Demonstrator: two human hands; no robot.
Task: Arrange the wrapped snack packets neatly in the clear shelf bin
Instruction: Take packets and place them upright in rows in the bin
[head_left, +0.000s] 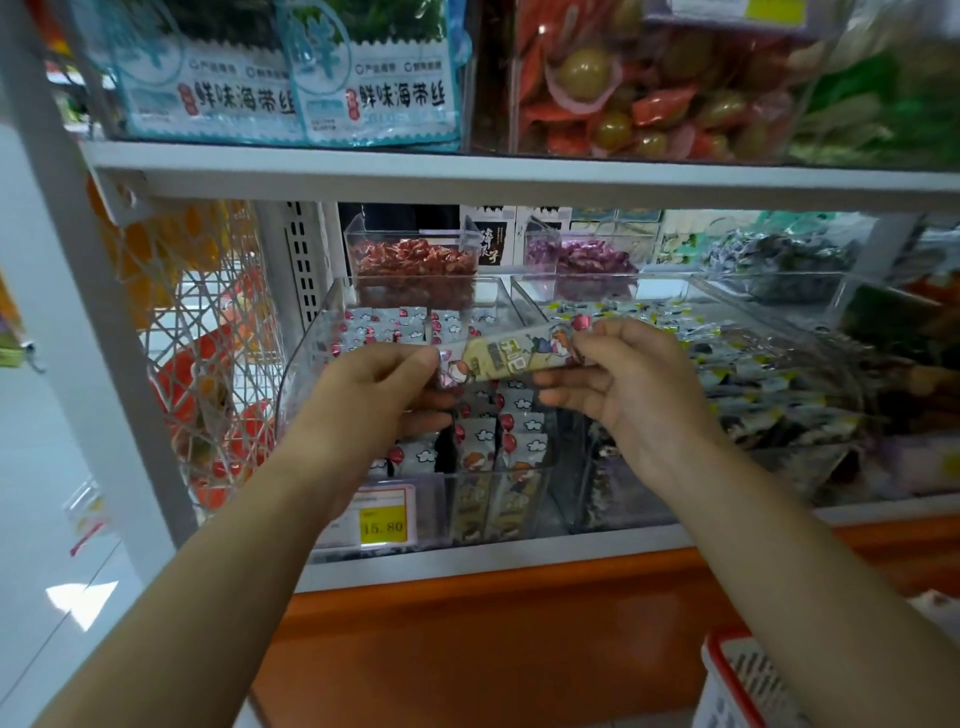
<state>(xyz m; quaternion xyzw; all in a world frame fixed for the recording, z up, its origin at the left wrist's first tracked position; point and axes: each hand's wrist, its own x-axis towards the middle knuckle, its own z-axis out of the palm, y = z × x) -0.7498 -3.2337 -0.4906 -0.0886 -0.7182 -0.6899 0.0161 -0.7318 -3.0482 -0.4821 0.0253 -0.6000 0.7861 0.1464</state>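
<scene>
Pinched at both ends, one long wrapped snack packet (514, 354) spans between the left hand (374, 387) and the right hand (631, 387). Left hand: thumb and forefinger close on the packet's left end, other fingers curled beneath. Right hand: thumb and forefinger close on the right end, other fingers loosely bent below. The packet lies roughly level, its right end slightly higher, and hangs above the open top of the clear shelf bin (306, 374), apart from the contents.

Inside the bin, matching packets (519, 449) stand upright in rows, the front ones pressed against the front wall. Rows on the right side of the bin appear orderly. The left side is partly hidden by the left hand, so its state cannot be judged.

A yellow price tag (382, 522) sits on the front of the bin, at its lower left. Just beside the bin on its right stands a second clear bin (769, 312) of loose, jumbled packets. Behind the bin are a tub of red-wrapped sweets (415, 260) and a tub of purple-wrapped sweets (582, 254). Left of the bin hangs a white mesh basket (208, 364). Below and right of the bin, a red-rimmed shopping basket (737, 686) shows at the frame edge.
</scene>
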